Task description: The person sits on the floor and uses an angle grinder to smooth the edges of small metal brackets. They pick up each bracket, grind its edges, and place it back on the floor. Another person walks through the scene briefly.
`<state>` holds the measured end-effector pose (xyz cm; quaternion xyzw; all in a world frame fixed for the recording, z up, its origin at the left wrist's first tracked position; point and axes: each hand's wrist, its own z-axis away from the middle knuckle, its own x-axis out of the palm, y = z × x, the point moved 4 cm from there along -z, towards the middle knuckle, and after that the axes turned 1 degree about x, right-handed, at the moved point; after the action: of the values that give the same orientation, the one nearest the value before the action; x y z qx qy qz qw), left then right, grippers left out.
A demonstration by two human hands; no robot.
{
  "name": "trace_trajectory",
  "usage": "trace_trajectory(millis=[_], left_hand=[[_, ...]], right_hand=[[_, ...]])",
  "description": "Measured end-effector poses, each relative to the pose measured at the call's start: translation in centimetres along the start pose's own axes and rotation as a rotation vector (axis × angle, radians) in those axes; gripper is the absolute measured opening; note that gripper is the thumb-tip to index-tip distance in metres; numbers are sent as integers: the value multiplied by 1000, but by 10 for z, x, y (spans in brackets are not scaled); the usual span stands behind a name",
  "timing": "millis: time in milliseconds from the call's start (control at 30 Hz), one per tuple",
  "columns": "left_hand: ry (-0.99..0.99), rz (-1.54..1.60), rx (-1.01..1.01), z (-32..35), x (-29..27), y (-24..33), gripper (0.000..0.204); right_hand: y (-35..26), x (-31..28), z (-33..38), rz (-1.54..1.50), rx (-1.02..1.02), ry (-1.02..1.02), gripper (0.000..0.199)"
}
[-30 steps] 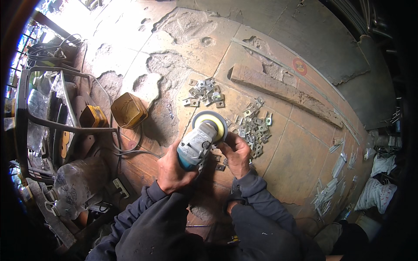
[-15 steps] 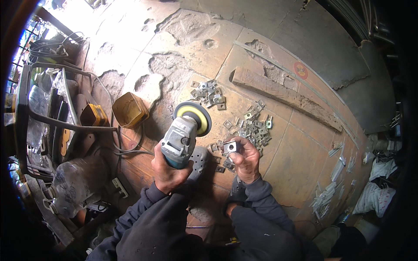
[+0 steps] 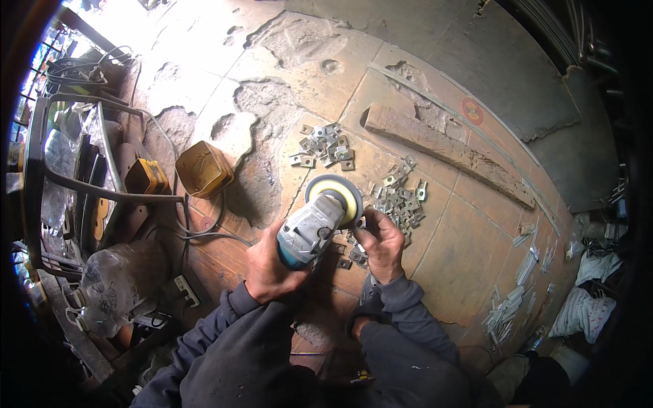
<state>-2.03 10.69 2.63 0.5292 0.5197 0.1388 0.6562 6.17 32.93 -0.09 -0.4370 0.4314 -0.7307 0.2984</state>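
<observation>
My left hand [image 3: 266, 266] is wrapped round the body of an angle grinder [image 3: 307, 230], grey on top and teal below. A round disc [image 3: 351, 194] with a yellow face and dark rim sits at its head. Close against the disc's right edge is my right hand [image 3: 383, 246], its fingers pinched on a small metal clip that the disc and fingers mostly hide. Beyond my right hand lies a pile of small metal clips [image 3: 403, 204]. Farther off, left of that, is another heap of clips [image 3: 328, 144]. A few more lie under my right hand.
A long wooden beam [image 3: 445, 153] lies on the worn tile floor at the far right. Cut-open yellow containers [image 3: 204, 170], a cable [image 3: 216, 234], a metal frame [image 3: 112, 196] and a clear plastic jug [image 3: 119, 289] stand at left. Thin metal strips [image 3: 507, 309] lie scattered at right.
The grinder has moved right and slightly nearer, bringing its disc up to the clip in my right hand. That clip, visible before, is now mostly covered. Some clips now lie by the far heap's left.
</observation>
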Motion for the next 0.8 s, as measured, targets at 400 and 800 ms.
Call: trace_trajectory(millis=[400, 800], left_hand=[[3, -5, -33, -1, 5, -1, 88], [147, -258, 121, -11, 5, 14, 76]], right_hand=[[8, -7, 2, -37, 77, 62, 54], [23, 1, 1, -296, 130, 187, 32]])
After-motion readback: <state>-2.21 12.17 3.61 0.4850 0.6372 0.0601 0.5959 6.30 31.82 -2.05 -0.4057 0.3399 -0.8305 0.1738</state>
